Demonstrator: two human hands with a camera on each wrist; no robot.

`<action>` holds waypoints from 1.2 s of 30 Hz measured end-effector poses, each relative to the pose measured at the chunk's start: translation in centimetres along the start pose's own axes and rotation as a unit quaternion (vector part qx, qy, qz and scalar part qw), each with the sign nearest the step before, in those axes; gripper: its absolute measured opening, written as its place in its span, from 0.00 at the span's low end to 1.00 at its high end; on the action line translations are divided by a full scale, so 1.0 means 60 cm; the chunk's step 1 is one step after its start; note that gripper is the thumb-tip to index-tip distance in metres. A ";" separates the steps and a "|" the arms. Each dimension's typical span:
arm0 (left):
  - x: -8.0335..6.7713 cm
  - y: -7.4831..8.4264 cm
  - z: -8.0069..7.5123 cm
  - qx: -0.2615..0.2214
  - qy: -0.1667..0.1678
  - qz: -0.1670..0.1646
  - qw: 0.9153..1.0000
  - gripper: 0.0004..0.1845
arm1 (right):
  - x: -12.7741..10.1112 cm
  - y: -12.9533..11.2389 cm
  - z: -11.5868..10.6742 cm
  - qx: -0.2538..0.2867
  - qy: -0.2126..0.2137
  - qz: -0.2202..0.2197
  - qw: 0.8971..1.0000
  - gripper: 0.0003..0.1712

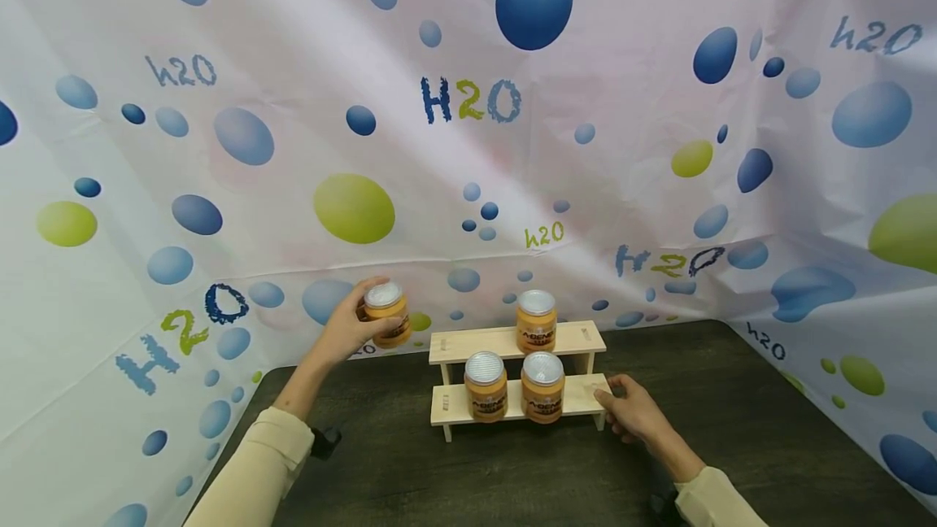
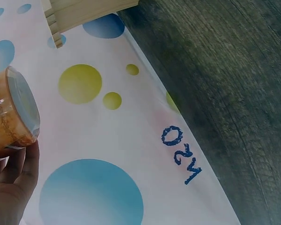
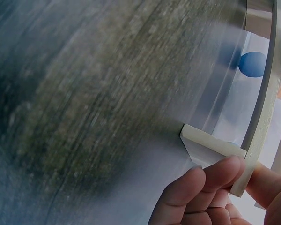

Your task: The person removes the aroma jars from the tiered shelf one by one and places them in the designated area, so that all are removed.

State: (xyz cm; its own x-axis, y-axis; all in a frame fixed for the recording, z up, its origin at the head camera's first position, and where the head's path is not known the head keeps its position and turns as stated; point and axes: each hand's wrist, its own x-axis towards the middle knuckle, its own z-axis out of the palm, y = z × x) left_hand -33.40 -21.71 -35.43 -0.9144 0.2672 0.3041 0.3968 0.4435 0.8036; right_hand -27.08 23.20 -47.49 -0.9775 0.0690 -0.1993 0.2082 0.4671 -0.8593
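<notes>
My left hand (image 1: 351,324) grips an orange jar (image 1: 387,317) with a clear ribbed lid, raised left of the wooden rack. In the left wrist view the same jar (image 2: 11,112) lies in the curled fingers (image 2: 25,168). A two-tier wooden rack (image 1: 448,405) stands on the dark table. One jar (image 1: 537,324) sits on its upper tier, to the right. Two more jars, a left one (image 1: 486,389) and a right one (image 1: 542,390), stand side by side on the lower tier. My right hand (image 1: 635,411) pinches the lower tier's right end, beside its leg (image 3: 213,140).
The dark wood-grain table (image 1: 366,462) extends around the rack. Behind and at both sides hangs a white sheet (image 1: 622,185) printed with blue and green dots and H2O lettering. A black strap (image 1: 325,442) is at the left wrist.
</notes>
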 end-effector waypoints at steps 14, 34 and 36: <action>-0.006 -0.022 -0.003 0.000 -0.003 -0.008 1.000 0.40 | -0.002 -0.001 0.000 0.002 -0.002 0.003 1.000 0.26; -0.018 -0.045 0.001 -0.002 -0.026 -0.034 0.999 0.42 | -0.002 -0.003 -0.001 -0.001 0.000 -0.004 1.000 0.26; -0.019 -0.047 0.002 0.001 -0.026 -0.040 0.999 0.42 | -0.002 -0.003 -0.001 -0.003 -0.001 -0.003 1.000 0.26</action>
State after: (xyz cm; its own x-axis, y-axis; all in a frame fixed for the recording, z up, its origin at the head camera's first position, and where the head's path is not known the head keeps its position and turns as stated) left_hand -33.45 -23.15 -38.10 -0.9378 0.2743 0.2128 0.3234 0.4673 0.8229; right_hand -27.02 23.18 -47.27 -0.9788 0.0639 -0.1948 0.2016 0.4726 -0.8579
